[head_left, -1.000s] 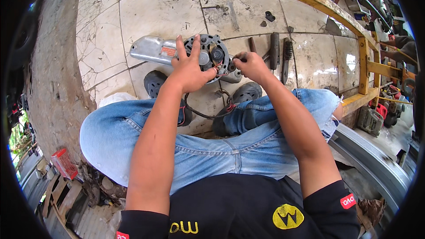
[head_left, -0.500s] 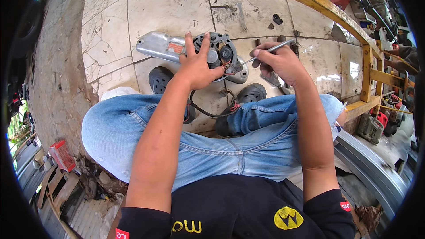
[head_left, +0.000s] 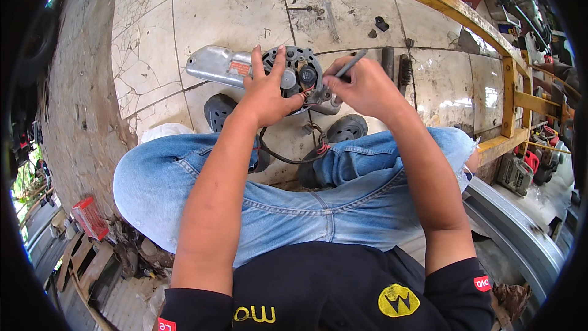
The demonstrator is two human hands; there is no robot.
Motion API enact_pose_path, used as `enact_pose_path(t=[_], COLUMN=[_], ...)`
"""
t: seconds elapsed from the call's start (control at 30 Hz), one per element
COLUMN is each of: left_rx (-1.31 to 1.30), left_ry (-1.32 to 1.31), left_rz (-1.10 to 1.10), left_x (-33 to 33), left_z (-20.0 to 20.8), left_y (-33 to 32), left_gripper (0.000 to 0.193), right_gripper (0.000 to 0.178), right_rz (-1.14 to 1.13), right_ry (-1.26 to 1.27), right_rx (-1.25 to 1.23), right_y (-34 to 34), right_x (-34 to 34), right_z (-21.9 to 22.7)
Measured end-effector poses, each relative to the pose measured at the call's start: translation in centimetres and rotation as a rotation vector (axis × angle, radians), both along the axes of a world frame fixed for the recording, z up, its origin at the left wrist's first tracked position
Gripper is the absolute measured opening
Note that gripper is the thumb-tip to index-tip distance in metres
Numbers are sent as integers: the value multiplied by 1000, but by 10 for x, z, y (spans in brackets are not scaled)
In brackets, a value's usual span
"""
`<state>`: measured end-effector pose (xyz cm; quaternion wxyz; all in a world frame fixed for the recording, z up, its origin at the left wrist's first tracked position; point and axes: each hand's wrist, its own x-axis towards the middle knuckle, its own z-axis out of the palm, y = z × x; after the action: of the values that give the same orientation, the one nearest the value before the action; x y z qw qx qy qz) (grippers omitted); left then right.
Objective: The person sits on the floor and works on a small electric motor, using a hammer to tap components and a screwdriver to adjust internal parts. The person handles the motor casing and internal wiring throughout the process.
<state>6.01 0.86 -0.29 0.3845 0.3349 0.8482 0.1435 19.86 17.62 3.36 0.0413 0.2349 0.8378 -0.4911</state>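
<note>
A silvery metal casing [head_left: 211, 66] with a round, slotted grey part [head_left: 306, 55] at its right end lies on the tiles in front of me. My left hand [head_left: 269, 95] rests on the round part, two fingers spread forward and the thumb near its red wires. Between the pinched fingers of my right hand [head_left: 361, 89] is a slim grey metal rod-like tool [head_left: 353, 64], tilted over the casing's right end. Its lower end is hidden behind the fingers. A dark wiring cable [head_left: 288, 158] loops from the part towards my feet.
Dark cylindrical pieces [head_left: 388, 61] and a coil spring [head_left: 405, 72] lie right of my right hand. Farther off are a wrench [head_left: 331, 21] and a small black piece [head_left: 381, 23]. A yellow metal frame [head_left: 441, 9] stands at the right. My crossed legs [head_left: 294, 208] bound the near side.
My right hand has moved left and slightly nearer, up to the casing's right end, and the tool now stands steeper. The left hand keeps its place on the round part.
</note>
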Motion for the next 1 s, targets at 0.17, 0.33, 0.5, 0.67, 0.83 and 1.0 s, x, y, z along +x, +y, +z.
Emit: enact_pose_path(t=[0.17,0.33,0.5,0.67,0.83,1.0], left_rx=[-28,-41,6,-16,3,1], left_ry=[1,1,18,15,4,22], left_rz=[34,45,33,67,51,43], left_x=[4,4,3,2,6,2], left_z=[5,2,-3,-2,-1,-1], left_y=[3,1,0,-1,-1,3], left_gripper=[111,110,110,110,110,110], right_gripper=[27,27,28,28,25,30], right_rz=[-320,-282,-267,-344,-282,-397], right_ry=[21,-93,-124,-135,-108,-111], right_rx=[-12,-351,-222,-230,-402,-104], right_y=[25,2,16,22,10,43], right_x=[13,10,15,13,11,21], right_z=[5,18,-3,17,-7,-3])
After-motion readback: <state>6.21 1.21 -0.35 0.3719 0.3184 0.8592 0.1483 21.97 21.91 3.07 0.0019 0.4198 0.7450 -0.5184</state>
